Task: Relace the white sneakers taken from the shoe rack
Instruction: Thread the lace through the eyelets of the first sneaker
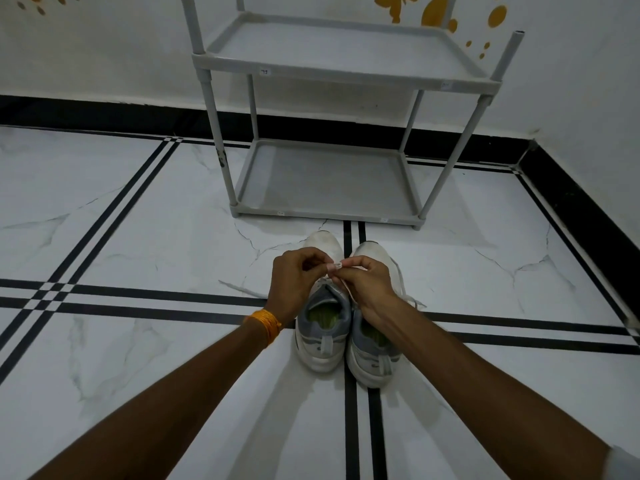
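Note:
Two white sneakers with grey heels stand side by side on the floor, toes pointing away from me: the left sneaker (320,337) and the right sneaker (372,358). My left hand (294,282) and my right hand (365,282) meet above the left sneaker's tongue. Both pinch a white lace (337,265) between fingertips. Loose lace ends trail on the floor, one to the left (239,288) and one to the right (414,301). My hands hide the eyelets.
A grey two-shelf shoe rack (325,213) stands just beyond the sneakers, against the white wall. The floor is white marble tile with black stripes (138,299). A black skirting (571,202) runs along the wall at the right.

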